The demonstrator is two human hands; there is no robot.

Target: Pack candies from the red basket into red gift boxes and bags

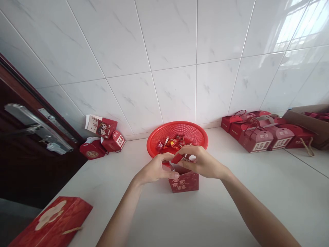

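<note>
A small red candy box [184,182] with gold lettering stands on the white table in front of me, its top open and its flaps raised. My left hand [156,168] grips the box's left side, thumb on the front face and fingers over the top edge. At the right, my right hand [199,161] bends over the top with its fingers at a flap; its fingertips are partly hidden. Right behind the box is a red plastic basket [177,126] holding several wrapped candies [172,142].
Several red and pink gift boxes [255,139] stand at the right, beside a cardboard carton [295,118]. At the back left sit a few more red boxes [113,141]. A large red bag [52,223] lies front left. A tiled wall [172,92] and a door handle [38,127] border the table.
</note>
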